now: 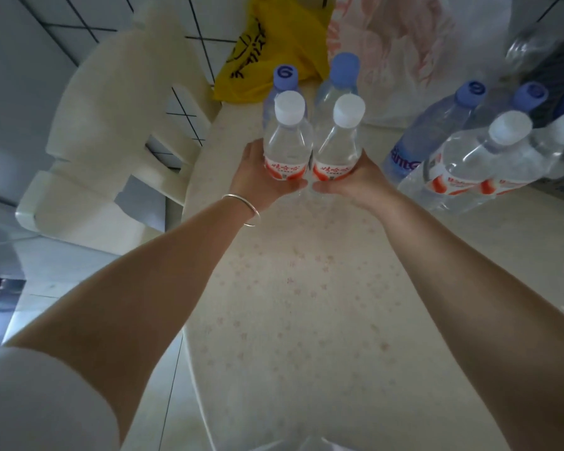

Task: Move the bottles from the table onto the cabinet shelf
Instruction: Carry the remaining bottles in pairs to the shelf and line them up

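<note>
Two clear water bottles with white caps and red labels stand side by side on the table [306, 304]. My left hand [258, 177] wraps the left white-capped bottle [287, 141]. My right hand [355, 182] wraps the right white-capped bottle [337, 141]. Both thumbs meet under the labels. Right behind them stand two blue-capped bottles, one at the left [284, 77] and one at the right [342, 73]. At the right are two more blue-capped bottles [437, 125] and two more white-capped bottles [479, 151]. No cabinet shelf is in view.
A white plastic chair [111, 125] stands at the table's left edge. A yellow plastic bag [274, 53] and a pale pink bag [398, 43] lie at the far end of the table. Tiled floor shows on the left.
</note>
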